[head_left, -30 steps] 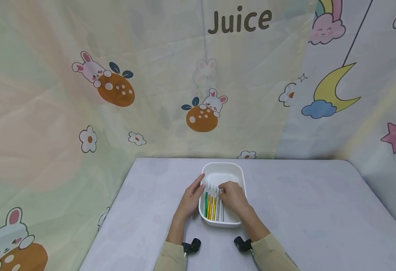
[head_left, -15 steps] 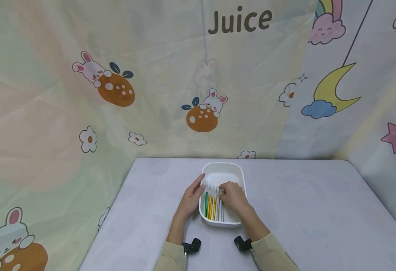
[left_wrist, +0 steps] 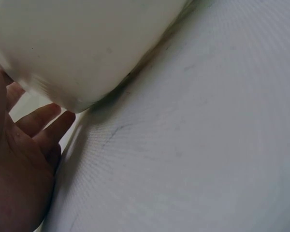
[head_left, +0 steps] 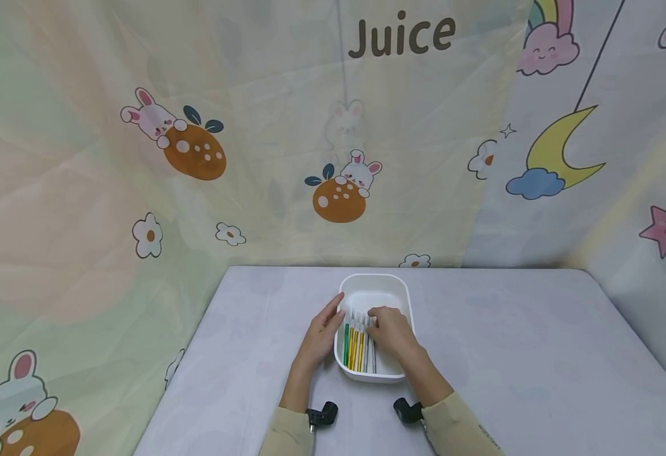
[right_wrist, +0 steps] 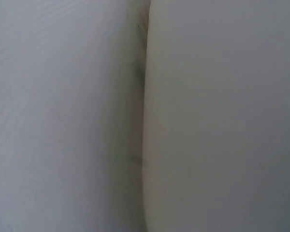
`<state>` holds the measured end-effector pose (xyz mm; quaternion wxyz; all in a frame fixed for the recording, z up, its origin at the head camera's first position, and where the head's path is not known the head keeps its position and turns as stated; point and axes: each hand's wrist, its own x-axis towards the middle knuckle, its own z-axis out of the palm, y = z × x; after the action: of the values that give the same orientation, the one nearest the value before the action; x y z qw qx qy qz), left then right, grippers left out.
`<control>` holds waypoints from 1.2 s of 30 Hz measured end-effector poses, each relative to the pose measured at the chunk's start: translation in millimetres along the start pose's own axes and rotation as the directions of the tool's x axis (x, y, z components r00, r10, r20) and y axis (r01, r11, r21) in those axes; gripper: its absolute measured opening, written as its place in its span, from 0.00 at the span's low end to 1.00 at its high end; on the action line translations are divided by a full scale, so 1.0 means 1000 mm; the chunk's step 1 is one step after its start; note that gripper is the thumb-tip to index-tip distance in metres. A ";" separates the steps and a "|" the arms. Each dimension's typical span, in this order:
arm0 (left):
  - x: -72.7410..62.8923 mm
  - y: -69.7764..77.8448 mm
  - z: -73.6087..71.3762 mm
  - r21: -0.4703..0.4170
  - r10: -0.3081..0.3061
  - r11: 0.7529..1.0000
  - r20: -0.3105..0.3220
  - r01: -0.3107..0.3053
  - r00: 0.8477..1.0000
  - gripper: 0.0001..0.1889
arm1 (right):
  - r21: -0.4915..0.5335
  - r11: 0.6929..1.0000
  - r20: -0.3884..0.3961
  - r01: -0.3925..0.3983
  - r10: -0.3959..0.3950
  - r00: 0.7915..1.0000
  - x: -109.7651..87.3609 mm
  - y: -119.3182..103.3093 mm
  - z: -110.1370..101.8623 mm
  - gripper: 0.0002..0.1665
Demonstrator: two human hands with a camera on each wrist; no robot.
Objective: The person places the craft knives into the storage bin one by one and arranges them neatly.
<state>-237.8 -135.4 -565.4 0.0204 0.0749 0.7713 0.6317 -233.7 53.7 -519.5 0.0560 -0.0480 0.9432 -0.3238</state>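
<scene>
In the head view, a white oblong tray (head_left: 370, 283) holds a row of slim, fork-like utensils (head_left: 354, 349) with green, yellow and silver handles and pale, blurred heads. My left hand (head_left: 320, 334) rests along the tray's left side, thumb at the rim. The left wrist view shows its fingers (left_wrist: 41, 118) fairly straight and spread against the outer wall. My right hand (head_left: 391, 329) reaches inside, fingers bent, and pinches the silver fork-like utensil (head_left: 374, 358) at the row's right end near its head. The right wrist view has only the tray's pale side (right_wrist: 217, 116).
A white-covered table (head_left: 509, 354) carries the tray near its far side. Behind it hangs a printed curtain (head_left: 276, 114) with rabbits, fruit and flowers. Black wrist devices (head_left: 323, 413) sit at both beige sleeves (head_left: 463, 425).
</scene>
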 end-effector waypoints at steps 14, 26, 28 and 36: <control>-0.001 0.001 -0.001 0.005 0.001 1.000 0.002 -0.001 1.000 0.26 | -0.002 1.000 -0.027 -0.016 0.016 1.000 0.000 -0.001 0.002 0.27; 0.001 -0.002 -0.001 0.009 0.001 1.000 -0.002 -0.001 1.000 0.25 | -0.071 0.992 -0.206 0.107 -0.120 0.971 -0.004 -0.006 -0.001 0.25; 0.001 -0.002 -0.001 0.013 0.000 1.000 -0.004 0.000 1.000 0.25 | -0.082 0.985 -0.266 0.150 -0.167 0.950 -0.006 -0.006 -0.002 0.23; 0.000 -0.002 -0.001 0.014 -0.012 1.000 -0.006 0.012 1.000 0.24 | -0.111 0.971 -0.380 0.212 -0.239 0.894 -0.010 -0.003 -0.013 0.17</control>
<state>-238.4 -136.1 -566.7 0.0215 0.0684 0.7762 0.6265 -225.1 60.4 -506.0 -0.1727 -0.0933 0.9338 -0.2993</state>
